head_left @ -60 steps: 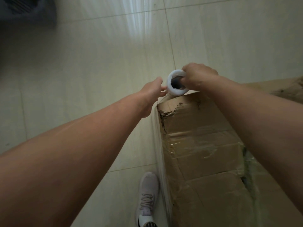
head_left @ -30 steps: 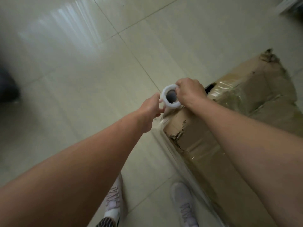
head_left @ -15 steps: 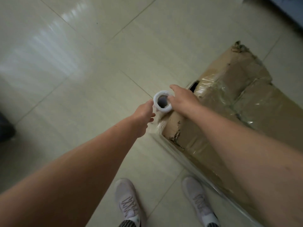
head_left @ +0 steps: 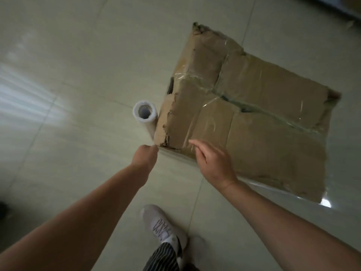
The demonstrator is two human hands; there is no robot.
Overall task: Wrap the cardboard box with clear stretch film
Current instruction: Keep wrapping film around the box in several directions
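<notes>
A worn cardboard box [head_left: 254, 122] stands on the tiled floor, its top and near side covered in glossy clear film. The white stretch film roll [head_left: 145, 116] stands upright on the floor against the box's left corner, with no hand on it. My left hand [head_left: 145, 156] is at the box's near left corner, fingers pinched on the film edge there. My right hand [head_left: 213, 163] hovers over the near top edge of the box with fingers spread, holding nothing.
Pale floor tiles [head_left: 78, 94] surround the box. My shoe [head_left: 163, 226] is on the floor below my hands, near the box's front side. A dark object [head_left: 332, 4] lies at the top right corner.
Both hands have let go of the roll, which now stands on the floor by the box corner. The hands dropped to the box's near corner, and the view pulled back.
</notes>
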